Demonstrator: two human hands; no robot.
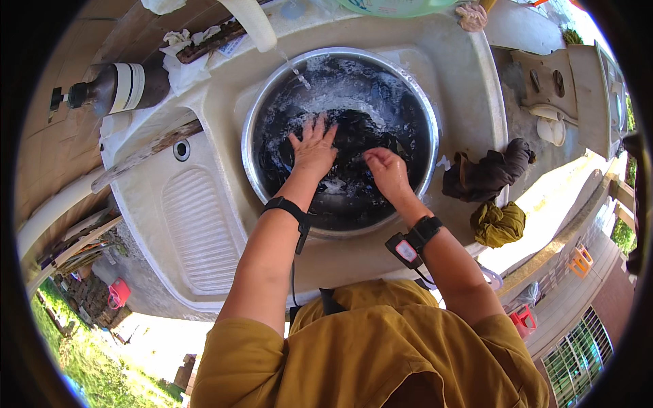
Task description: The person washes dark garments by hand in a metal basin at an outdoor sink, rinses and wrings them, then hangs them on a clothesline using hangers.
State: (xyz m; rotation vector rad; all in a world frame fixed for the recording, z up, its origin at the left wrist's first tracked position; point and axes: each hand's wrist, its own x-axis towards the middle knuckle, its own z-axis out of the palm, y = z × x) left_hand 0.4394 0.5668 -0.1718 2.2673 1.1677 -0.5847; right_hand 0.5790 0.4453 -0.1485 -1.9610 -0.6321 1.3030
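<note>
A round metal basin (432,127) full of dark, slightly foamy water stands in a stone laundry sink (467,76). Black cloth (354,127) lies wet in it, partly under the surface. My left hand (315,148), fingers spread and palm down, rests over the cloth left of the middle. On the right side of the basin, my right hand (388,171) is held low with its fingers curled; whether cloth is pinched in them is hidden. Water pours into the far side of the basin from a white hose (252,23).
A ribbed washboard (199,224) with a drain (181,150) is on the left. Bunched dark cloth (487,171) and an olive cloth (498,224) lie on the sink's right edge. A pump bottle (115,89) is at the far left, a green basin (393,6) at the back.
</note>
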